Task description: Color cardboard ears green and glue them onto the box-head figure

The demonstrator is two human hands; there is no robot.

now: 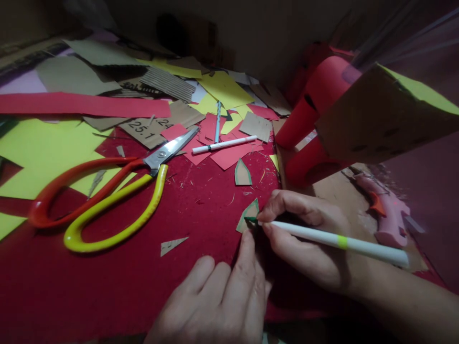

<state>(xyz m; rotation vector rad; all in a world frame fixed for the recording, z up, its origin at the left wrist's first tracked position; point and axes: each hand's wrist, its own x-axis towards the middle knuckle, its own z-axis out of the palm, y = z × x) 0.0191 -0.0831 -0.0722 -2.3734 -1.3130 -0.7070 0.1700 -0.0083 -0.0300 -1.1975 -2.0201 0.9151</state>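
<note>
A white marker point(315, 235) with a yellow-green band is pinched in my right hand point(304, 239). Its green tip touches a small pointed cardboard piece point(250, 212) edged in green. My left hand point(222, 301) has its index fingertip pressed on the lower edge of that piece, holding it against the red cloth; the other fingers are bent and the thumb is partly hidden. Just beyond lies a second pointed cardboard piece point(243, 173) with a green outline. Scissors point(154, 162) with one orange-red and one yellow handle lie spread to the left.
A thin white stick point(225, 144) and a blue patterned straw point(217, 123) lie among red, yellow and cardboard scraps. At right stand red paper tubes point(311, 157) and a cardboard shape point(383, 119). A pink glue gun point(387, 215) lies behind my right hand. A cardboard sliver point(173, 245) is near my left hand.
</note>
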